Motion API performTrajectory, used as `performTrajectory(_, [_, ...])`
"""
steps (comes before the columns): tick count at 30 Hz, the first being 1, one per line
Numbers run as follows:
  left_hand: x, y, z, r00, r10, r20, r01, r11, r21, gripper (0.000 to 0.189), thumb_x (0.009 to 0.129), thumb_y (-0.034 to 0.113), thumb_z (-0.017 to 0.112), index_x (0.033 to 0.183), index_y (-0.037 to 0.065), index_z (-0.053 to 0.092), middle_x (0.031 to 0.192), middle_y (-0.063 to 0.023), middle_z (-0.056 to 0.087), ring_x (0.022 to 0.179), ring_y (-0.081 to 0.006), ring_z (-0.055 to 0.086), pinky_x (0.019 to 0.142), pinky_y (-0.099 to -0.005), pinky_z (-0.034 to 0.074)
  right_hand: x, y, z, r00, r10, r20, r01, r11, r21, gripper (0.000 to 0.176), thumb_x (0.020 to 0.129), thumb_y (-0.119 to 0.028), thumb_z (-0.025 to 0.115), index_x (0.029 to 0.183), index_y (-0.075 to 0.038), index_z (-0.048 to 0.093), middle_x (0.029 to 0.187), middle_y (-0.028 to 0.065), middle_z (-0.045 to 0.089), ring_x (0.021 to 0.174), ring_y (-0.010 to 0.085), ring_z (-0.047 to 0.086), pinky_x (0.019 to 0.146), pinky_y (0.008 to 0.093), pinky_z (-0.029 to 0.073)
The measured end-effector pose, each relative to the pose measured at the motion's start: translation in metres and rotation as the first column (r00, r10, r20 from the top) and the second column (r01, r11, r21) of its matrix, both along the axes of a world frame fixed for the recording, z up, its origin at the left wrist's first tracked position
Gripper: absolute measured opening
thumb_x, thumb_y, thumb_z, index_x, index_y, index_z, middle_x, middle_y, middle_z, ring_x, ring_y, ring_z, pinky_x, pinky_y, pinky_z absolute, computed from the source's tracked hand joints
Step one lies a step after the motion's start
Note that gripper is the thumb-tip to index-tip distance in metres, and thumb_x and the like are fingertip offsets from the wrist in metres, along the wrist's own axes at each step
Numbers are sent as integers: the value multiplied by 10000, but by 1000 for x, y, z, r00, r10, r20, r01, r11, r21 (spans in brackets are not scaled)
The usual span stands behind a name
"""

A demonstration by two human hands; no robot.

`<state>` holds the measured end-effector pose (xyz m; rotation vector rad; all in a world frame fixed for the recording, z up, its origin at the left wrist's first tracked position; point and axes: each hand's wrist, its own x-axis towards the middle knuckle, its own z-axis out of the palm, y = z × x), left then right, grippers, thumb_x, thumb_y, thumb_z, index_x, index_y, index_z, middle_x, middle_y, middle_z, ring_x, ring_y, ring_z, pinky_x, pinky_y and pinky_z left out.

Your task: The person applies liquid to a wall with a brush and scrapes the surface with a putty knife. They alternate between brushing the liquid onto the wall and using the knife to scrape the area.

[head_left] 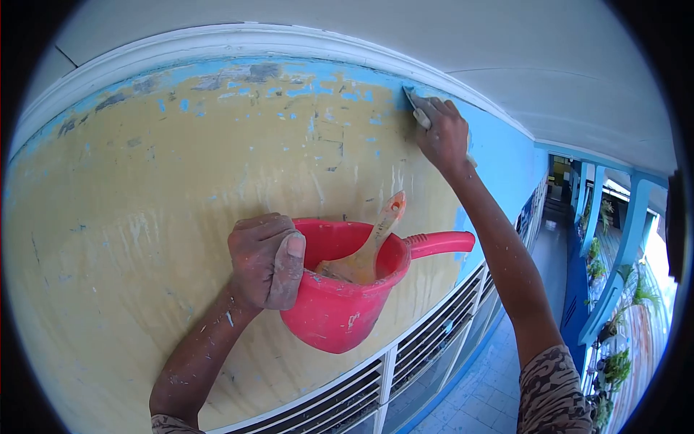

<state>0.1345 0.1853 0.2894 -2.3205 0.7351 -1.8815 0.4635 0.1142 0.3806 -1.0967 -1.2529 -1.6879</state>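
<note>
My left hand (pixel 265 262) is closed on the rim of a red plastic dipper (pixel 340 311), thumb outside and dusty grey. The dipper's long handle (pixel 442 244) points right. Inside it leans a paintbrush (pixel 376 242), its worn handle sticking up past the rim and its bristles low in the dipper. Up at the top of the wall (pixel 181 181), my right hand (pixel 441 132) is wrapped round a scraper (pixel 413 101). Its blade meets the blue paint strip just under the white moulding; the hand hides part of the scraper's handle.
Yellow-tan paint on the wall is patchy, with blue and grey showing through. White moulding (pixel 289 37) borders the ceiling (pixel 434 29). Below are louvred windows (pixel 389 376) in white frames. To the right runs a tiled walkway (pixel 477 387) with blue posts (pixel 627 246) and potted plants (pixel 616 367).
</note>
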Motion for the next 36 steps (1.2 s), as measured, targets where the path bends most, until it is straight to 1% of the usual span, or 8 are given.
performTrajectory(2, [0, 0, -1, 1000, -2, -12, 2, 1000, -11, 289, 878, 32, 519, 597, -3, 460, 533, -104, 384, 433, -279, 395, 445, -374, 339, 3, -4, 8, 999, -31, -8, 31, 999, 8, 537, 654, 47, 647, 1164, -113, 701, 979, 48, 681, 805, 256, 600, 635, 382, 541])
performTrajectory(8, [1, -2, 0, 1000, -6, -1, 6, 1000, -2, 267, 859, 33, 517, 601, -12, 463, 540, -105, 393, 436, -274, 396, 444, -371, 334, 5, -4, -15, 1000, 13, 22, -12, 1000, -28, 417, 715, 9, 638, 1107, -106, 720, 916, 68, 686, 809, 302, 612, 678, 403, 542])
performTrajectory(11, [-1, 0, -1, 1000, 3, -3, -3, 1000, -17, 260, 854, 37, 508, 603, -16, 466, 541, -106, 396, 436, -270, 400, 445, -368, 337, 13, 2, 10, 993, -24, -114, 32, 997, 64, 385, 735, -15, 623, 1095, -110, 722, 905, 66, 678, 805, 287, 611, 657, 409, 533])
performTrajectory(15, [-1, -3, 0, 1000, 11, 4, -11, 1000, -19, 265, 855, 48, 498, 601, -18, 463, 544, -104, 398, 438, -265, 408, 446, -359, 342, 3, -6, -26, 999, 19, -42, -20, 999, -26, 391, 730, -10, 621, 1093, -116, 722, 920, 61, 681, 810, 298, 608, 677, 413, 534])
performTrajectory(19, [-1, -2, 0, 999, 35, -21, -35, 999, -16, 265, 854, 48, 497, 601, -19, 458, 545, -104, 397, 440, -264, 412, 446, -356, 342, 24, -2, -5, 990, -52, -128, 53, 999, 4, 396, 724, -12, 623, 1095, -111, 720, 915, 65, 681, 813, 298, 611, 678, 415, 533])
performTrajectory(26, [0, -2, 1, 1000, 26, -1, -26, 999, -27, 282, 861, 61, 500, 597, -16, 442, 546, -100, 388, 438, -260, 395, 441, -356, 333, 19, -4, -17, 998, -19, -52, 19, 1000, -5, 402, 723, -5, 621, 1102, -101, 718, 910, 86, 676, 798, 312, 611, 685, 424, 533])
performTrajectory(28, [0, -3, 0, 999, 34, -22, -35, 999, -27, 288, 865, 65, 499, 595, -14, 439, 546, -100, 387, 437, -258, 393, 439, -355, 331, 32, 6, 11, 982, -62, -181, 77, 994, 76, 354, 765, -26, 611, 1090, -109, 725, 923, 77, 683, 800, 297, 616, 682, 412, 539])
performTrajectory(36, [1, -2, -1, 999, 26, -19, -26, 998, -48, 324, 885, 86, 492, 579, 0, 426, 536, -89, 384, 431, -254, 393, 436, -360, 319, 35, -3, -13, 997, -35, -72, 33, 999, -24, 442, 703, -44, 636, 1131, -125, 712, 926, 53, 675, 844, 294, 610, 659, 426, 542])
